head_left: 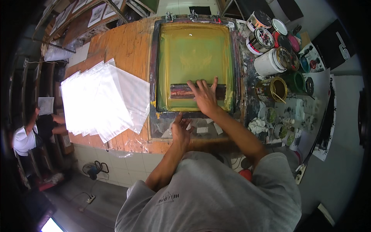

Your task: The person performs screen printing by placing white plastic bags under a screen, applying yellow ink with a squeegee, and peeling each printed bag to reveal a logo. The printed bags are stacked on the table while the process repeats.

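Observation:
A screen-printing frame with a dark rim and yellow-green mesh lies on the table in front of me. Across the near part of the mesh rests a squeegee, a long bar with a dark, stained handle. My right hand grips it from above, fingers spread over its top edge. Just below the frame's near edge is my left hand, palm partly turned up. One of its fingers reaches to the rim, and the others are loosely bent and apart, with nothing visible in them.
Fanned clear plastic sheets lie on the wooden table at left. Metal clamps line the frame's far edge. Paint tubs, an ink can with sticks and a rag crowd the right. Another person is at far left.

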